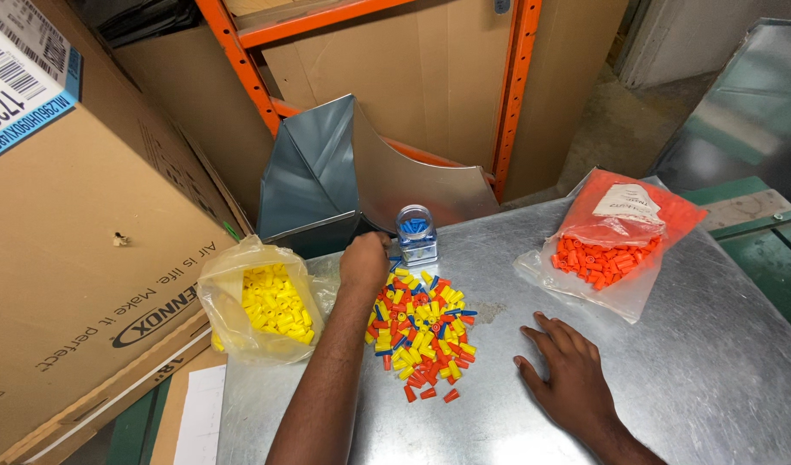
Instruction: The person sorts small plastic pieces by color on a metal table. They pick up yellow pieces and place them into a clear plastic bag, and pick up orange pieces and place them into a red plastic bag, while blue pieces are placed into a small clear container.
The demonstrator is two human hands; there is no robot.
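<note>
Sheet-metal table [671, 379] w/ pile of wire connectors [421, 331] at centre. Left hand [364, 263] at pile's far-left edge, just beside small clear jar [416, 234] standing behind pile. Right hand [566, 370] flat on table, right of pile, apart from it. Bag of connectors [258, 301] at table's left edge; 2nd bag [615, 241] far right. Metal duct piece [344, 172] behind jar, in front of shelf rack [516, 86]. Big cardboard box [77, 258] leans at left.
</note>
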